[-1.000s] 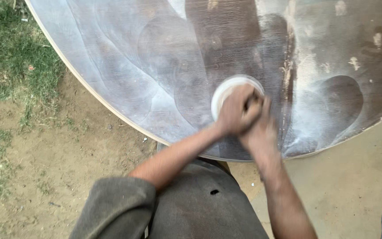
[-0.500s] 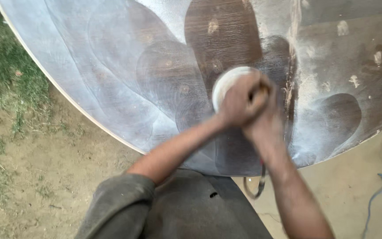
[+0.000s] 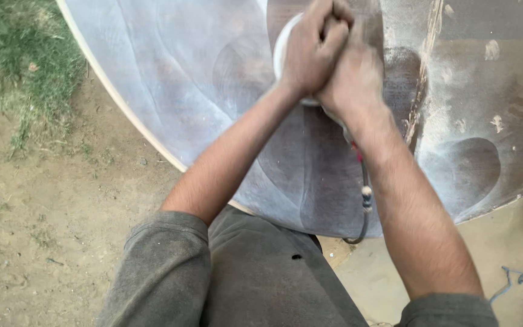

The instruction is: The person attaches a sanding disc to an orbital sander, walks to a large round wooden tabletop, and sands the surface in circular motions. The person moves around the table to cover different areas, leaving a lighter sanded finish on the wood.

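My left hand [image 3: 310,51] and right hand [image 3: 352,75] were clasped together, fingers clamped on the white sander [image 3: 282,48], which sat pressed to the dusty round tabletop [image 3: 201,79]. Its cord [image 3: 365,200] hung under my right wrist.

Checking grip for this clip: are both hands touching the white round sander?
Touching. The head view shows the left hand and right hand clasped over the white round sander.

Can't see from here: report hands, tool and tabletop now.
Left hand and right hand clamped on white sander. Pad on dusty round tabletop. Cord trailing underneath.
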